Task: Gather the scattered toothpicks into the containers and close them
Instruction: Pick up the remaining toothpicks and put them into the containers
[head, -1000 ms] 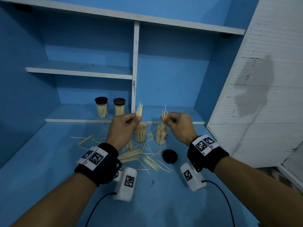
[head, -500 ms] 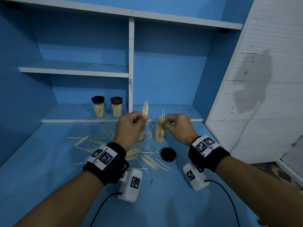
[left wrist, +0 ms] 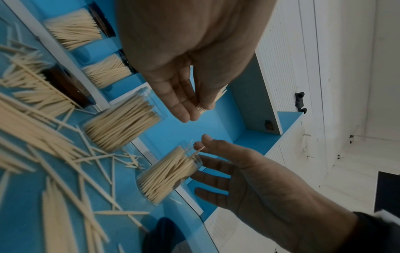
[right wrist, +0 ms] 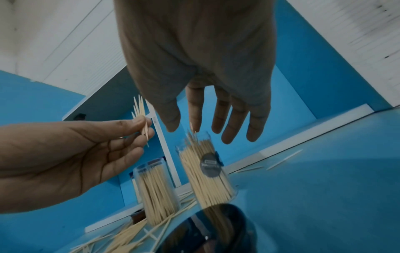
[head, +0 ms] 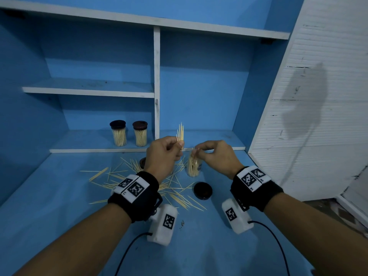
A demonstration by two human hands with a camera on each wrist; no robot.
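Above the open jar [head: 193, 167], seen from the head, your right hand [head: 216, 156] hovers with its fingers spread loose at the rim; your left hand [head: 163, 154], just left of that jar, pinches a small bundle of toothpicks [head: 180, 134] upright. Bring that bundle over a jar mouth, points down, and let go low. Left wrist view adds a second open jar [left wrist: 121, 126] beyond it. Right wrist view shows the released sticks leaning at the jar's rim; tap them in.
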